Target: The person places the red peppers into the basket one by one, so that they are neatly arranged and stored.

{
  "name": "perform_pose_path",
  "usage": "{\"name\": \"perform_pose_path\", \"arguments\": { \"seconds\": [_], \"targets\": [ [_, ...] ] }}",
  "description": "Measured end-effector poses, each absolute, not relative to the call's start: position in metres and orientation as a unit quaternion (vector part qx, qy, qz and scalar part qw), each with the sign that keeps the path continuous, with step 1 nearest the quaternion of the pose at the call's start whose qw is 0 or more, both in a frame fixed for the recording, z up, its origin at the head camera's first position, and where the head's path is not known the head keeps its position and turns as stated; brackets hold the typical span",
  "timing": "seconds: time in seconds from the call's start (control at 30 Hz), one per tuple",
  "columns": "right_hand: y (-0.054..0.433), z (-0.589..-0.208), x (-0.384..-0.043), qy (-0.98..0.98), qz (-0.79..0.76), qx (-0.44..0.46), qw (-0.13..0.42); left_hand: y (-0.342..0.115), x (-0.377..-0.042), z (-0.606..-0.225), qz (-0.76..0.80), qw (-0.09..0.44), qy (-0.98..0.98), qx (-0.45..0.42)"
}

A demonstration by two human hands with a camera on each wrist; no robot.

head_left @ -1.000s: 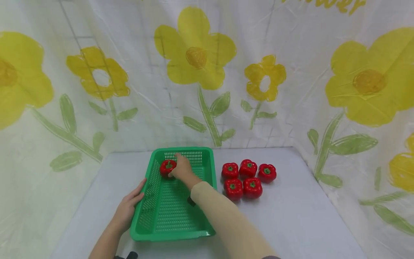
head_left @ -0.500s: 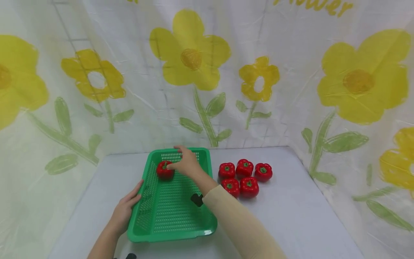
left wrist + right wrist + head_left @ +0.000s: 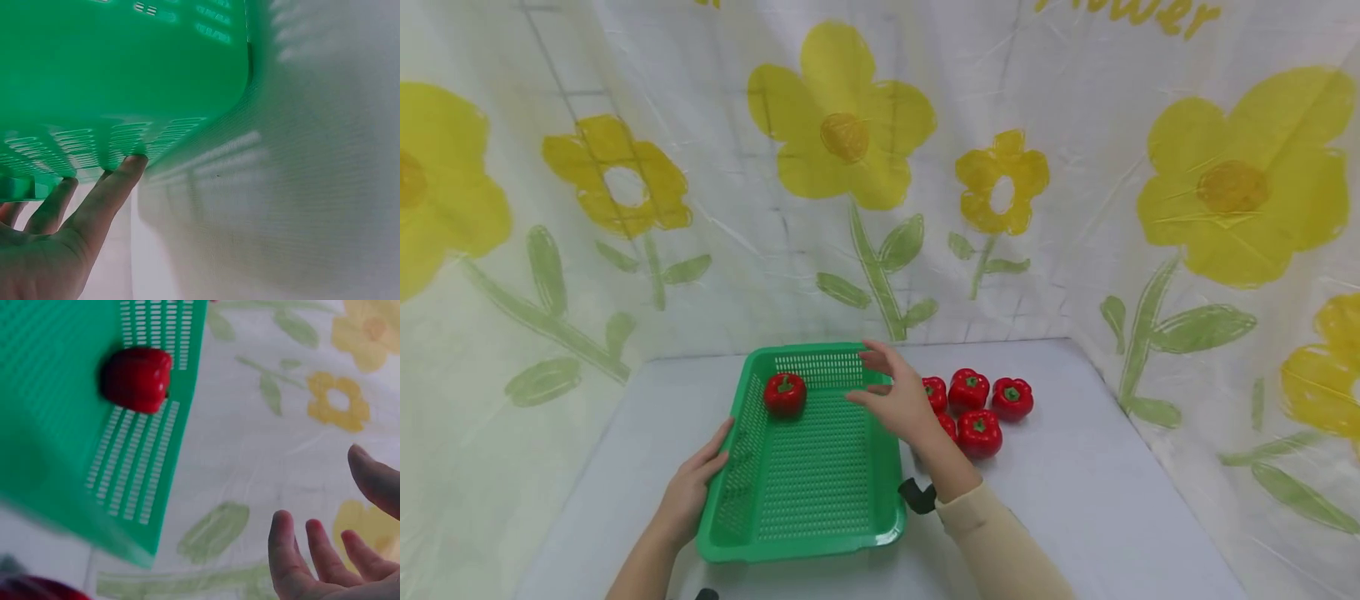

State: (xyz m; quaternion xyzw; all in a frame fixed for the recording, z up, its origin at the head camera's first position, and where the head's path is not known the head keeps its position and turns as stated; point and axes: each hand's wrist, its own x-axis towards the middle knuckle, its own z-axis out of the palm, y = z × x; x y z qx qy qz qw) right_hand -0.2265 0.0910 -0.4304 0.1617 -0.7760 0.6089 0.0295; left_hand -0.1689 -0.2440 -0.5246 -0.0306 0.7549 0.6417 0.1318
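A red bell pepper [image 3: 785, 395] with a green stem sits in the far left corner of a green plastic basket [image 3: 816, 475]. My left hand [image 3: 688, 487] rests against the basket's left side; in the left wrist view its straight fingers [image 3: 106, 203] touch the slotted wall. Over the basket's right rim hovers my right hand [image 3: 898, 400], its fingers spread and nothing between them. Several more red bell peppers [image 3: 979, 433] stand grouped on the table to the right of the basket, some partly hidden behind the right hand.
A white table [image 3: 1075, 500] carries the basket and peppers. Behind it hangs a white curtain [image 3: 737, 250] printed with yellow flowers. A dark band with a small device [image 3: 917, 496] is on the right wrist.
My right hand has let go of the bell pepper in the basket and moved right, to the basket's right rim. The left hand keeps its place on the basket's left side.
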Motion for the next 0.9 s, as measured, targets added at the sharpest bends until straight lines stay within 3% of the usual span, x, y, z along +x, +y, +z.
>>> {"name": "perform_pose_path", "arguments": {
  "seconds": [0.5,0.9],
  "targets": [
    [0.200,-0.456,-0.194,-0.837,0.538,0.072,0.066,-0.246,-0.166,-0.525,0.640,0.131,0.757,-0.023],
    [0.268,-0.506,-0.188,-0.865,0.499,0.036,0.021,-0.244,-0.166,-0.524,0.636,0.129,0.760,-0.024]
  ]
}}
